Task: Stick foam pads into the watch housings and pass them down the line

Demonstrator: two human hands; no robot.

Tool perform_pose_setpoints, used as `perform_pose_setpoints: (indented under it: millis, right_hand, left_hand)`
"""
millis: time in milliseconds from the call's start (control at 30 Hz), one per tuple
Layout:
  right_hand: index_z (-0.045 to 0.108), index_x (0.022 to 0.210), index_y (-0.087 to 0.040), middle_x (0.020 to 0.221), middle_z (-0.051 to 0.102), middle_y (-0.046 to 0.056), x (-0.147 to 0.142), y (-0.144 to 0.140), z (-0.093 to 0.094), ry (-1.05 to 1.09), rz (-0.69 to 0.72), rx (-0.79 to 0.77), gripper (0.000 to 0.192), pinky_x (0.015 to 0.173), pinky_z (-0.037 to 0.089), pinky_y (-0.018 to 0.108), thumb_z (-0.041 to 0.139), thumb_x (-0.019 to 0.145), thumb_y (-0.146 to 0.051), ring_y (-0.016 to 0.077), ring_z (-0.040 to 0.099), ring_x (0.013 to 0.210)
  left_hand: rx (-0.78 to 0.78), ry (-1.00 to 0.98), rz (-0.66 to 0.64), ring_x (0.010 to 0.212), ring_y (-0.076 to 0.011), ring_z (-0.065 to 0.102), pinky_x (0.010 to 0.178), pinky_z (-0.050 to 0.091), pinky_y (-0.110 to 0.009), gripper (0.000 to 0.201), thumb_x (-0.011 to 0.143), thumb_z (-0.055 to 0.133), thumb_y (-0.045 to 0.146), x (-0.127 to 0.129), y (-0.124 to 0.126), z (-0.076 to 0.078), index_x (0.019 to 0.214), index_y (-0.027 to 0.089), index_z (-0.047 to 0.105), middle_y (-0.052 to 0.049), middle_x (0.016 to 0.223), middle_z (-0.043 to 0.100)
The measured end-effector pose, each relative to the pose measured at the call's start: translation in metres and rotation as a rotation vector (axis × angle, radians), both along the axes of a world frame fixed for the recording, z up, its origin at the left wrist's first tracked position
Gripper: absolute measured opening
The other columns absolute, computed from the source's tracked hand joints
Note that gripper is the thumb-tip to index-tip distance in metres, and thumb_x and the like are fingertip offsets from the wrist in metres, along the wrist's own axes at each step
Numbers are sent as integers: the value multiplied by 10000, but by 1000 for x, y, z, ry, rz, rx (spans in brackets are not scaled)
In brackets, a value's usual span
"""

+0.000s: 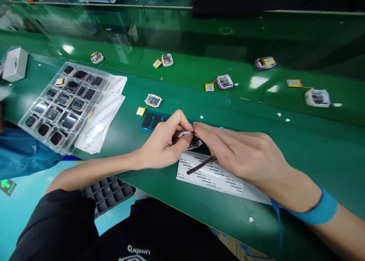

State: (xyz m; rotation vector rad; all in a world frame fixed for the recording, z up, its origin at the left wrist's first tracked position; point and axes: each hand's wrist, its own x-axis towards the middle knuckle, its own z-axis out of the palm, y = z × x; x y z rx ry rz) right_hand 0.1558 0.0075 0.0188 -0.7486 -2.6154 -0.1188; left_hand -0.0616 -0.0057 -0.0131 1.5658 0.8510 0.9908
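My left hand [164, 143] and my right hand [242, 154] meet over a small white watch module [190, 138], both pinching it just above the green bench. My right hand also carries a thin dark stick [201, 165] that slants down and left under its palm. Beneath the hands lies a white sheet of printed labels [219, 179]. Behind them is a dark ribbed mat [152, 120]. A blue band [321, 211] circles my right wrist.
A clear tray [64, 105] of dark watch screens sits at the left on label sheets [99, 118]. Several open watch modules with yellow batteries lie on the belt, such as one module [153, 100] and another module [225, 81]. A white box [15, 64] stands far left.
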Motion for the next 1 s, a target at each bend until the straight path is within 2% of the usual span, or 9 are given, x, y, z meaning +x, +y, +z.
perform_pose_setpoints:
  millis: [200, 300, 400, 467, 633, 733, 800, 900, 1000]
  right_hand:
    - [755, 1196, -174, 1252, 784, 122, -5, -9, 7, -14, -39, 17, 357, 476, 521, 327, 440, 1053, -86, 212, 786, 688]
    - [737, 1223, -179, 1254, 793, 107, -3, -7, 10, 23, -22, -122, 362, 497, 515, 331, 419, 1062, -113, 234, 802, 779]
    - [742, 1132, -192, 961, 833, 57, 2, -5, 13, 174, -22, -352, 286, 554, 513, 300, 463, 1100, -240, 190, 760, 693]
    - [743, 1039, -211, 764, 778, 7, 6, -8, 16, 254, -70, -503, 267, 530, 470, 282, 517, 1098, -342, 147, 672, 565]
    - [741, 902, -253, 588, 618, -42, 19, -29, 20, 403, -257, -713, 255, 486, 369, 305, 644, 1027, -452, 129, 502, 484]
    - [763, 890, -274, 608, 635, -27, 27, -44, 18, 524, -399, -672, 257, 518, 406, 332, 666, 1004, -483, 153, 518, 493]
    - [773, 901, -284, 585, 634, -28, 32, -49, 15, 581, -458, -687, 267, 512, 409, 342, 676, 991, -516, 163, 522, 471]
    - [706, 680, -273, 473, 551, -27, 44, -49, 8, 582, -429, -810, 479, 462, 358, 338, 629, 997, -622, 151, 455, 412]
    - [674, 605, -263, 674, 719, 55, 63, -47, 3, 677, -411, -894, 626, 503, 440, 357, 494, 1041, -675, 190, 606, 538]
  left_hand:
    - [230, -41, 25, 566, -60, 402, 527, 324, -223, 128, 1025, 557, 165, 3, -3, -17, 993, 223, 448, 56, 727, 479]
    - [281, -94, 53, 599, -58, 455, 547, 358, -211, 124, 1020, 552, 142, 9, -2, -25, 983, 219, 461, 32, 780, 538]
    - [338, -116, 49, 599, -56, 457, 540, 362, -200, 147, 1013, 580, 161, 13, -3, -27, 970, 218, 451, 28, 786, 556]
    - [385, -86, 31, 587, -48, 449, 524, 352, -192, 158, 1011, 586, 167, 15, -5, -26, 972, 220, 442, 18, 823, 580]
    - [494, 58, 9, 520, -29, 468, 467, 340, -164, 177, 1008, 624, 188, 26, -14, -11, 1079, 218, 465, 38, 821, 616]
    - [382, 79, -22, 604, -55, 618, 507, 416, -164, 234, 1001, 668, 220, 39, -17, 2, 1165, 197, 502, 0, 902, 731]
    - [250, 87, -61, 607, -60, 618, 517, 421, -182, 229, 999, 675, 254, 48, -18, 8, 1179, 183, 551, -18, 933, 770]
    - [43, 60, -101, 588, -66, 586, 534, 424, -209, 205, 998, 665, 308, 58, -19, 11, 1135, 159, 641, -27, 870, 763]
    - [-125, -32, -148, 708, -101, 672, 637, 507, -227, 207, 961, 701, 309, 62, -18, 11, 1054, 125, 711, -69, 901, 773]
